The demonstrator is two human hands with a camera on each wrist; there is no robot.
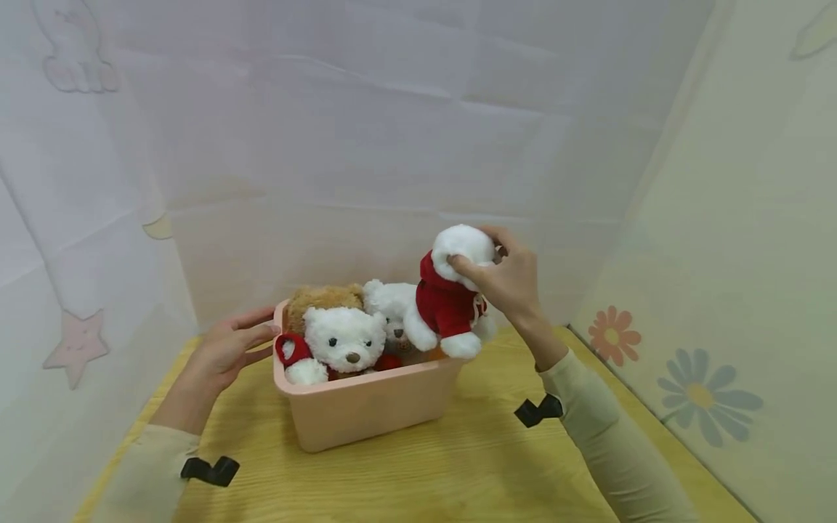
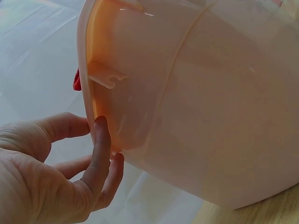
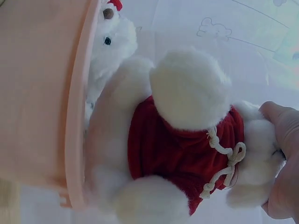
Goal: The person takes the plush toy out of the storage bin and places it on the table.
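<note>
Teddy bears fill a pink bin (image 1: 366,407) that sits on the wooden tabletop (image 1: 458,472). Two white bears and a brown bear (image 1: 323,298) are already inside. The front white bear (image 1: 343,338) lies with its face looking out at the person. One more bear, the white bear in a red hoodie (image 1: 447,301), is not in yet. The right hand (image 1: 506,280) holds it up by the head, with fingers and thumb curled round the soft white fur. This bear hangs at the right back corner of the bin, partly over the rim. Its feet are the lowest part and one foot comes down to about the rim. So the work looks nearly done: three toys are packed, and I think this last one only has to go down inside and be let go.

The held bear is long from head to feet. It hangs close to straight up and down, leaning a bit, with its head up and its legs down. In the right wrist view you see its red hoodie and a white string bow (image 3: 226,161).

The left hand (image 1: 225,349) is flat and open. Its straight fingers (image 2: 100,154) rest against the left wall of the bin, just under the rim, holding it steady. It grips nothing.
</note>
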